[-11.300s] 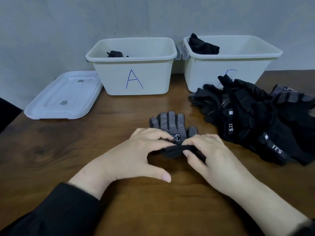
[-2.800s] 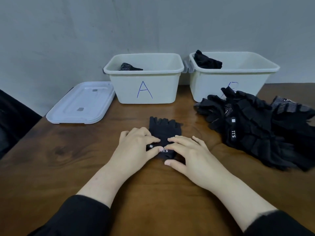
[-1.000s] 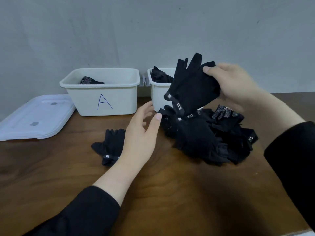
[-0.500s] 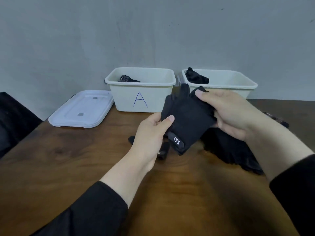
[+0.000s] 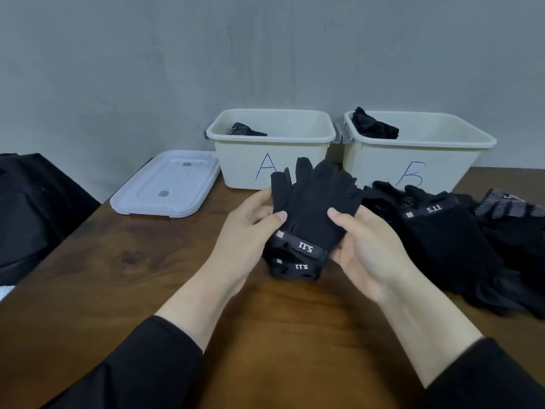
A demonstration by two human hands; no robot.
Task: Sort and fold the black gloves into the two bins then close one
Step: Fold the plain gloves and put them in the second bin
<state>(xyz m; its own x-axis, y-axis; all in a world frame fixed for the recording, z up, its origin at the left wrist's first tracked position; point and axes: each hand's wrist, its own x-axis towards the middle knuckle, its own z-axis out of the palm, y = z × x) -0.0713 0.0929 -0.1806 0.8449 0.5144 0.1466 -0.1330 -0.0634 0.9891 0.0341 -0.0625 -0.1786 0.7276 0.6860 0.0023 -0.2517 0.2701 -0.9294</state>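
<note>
Glove (image 5: 312, 208): black, fingerless, "5.11" strap | held by both hands

Plain grey wall (image 5: 147, 69), dark wooden table (image 5: 88, 276), even light

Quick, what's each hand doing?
Left hand: holds the black fabric fingerless glove.
Right hand: holds the same glove.
</note>
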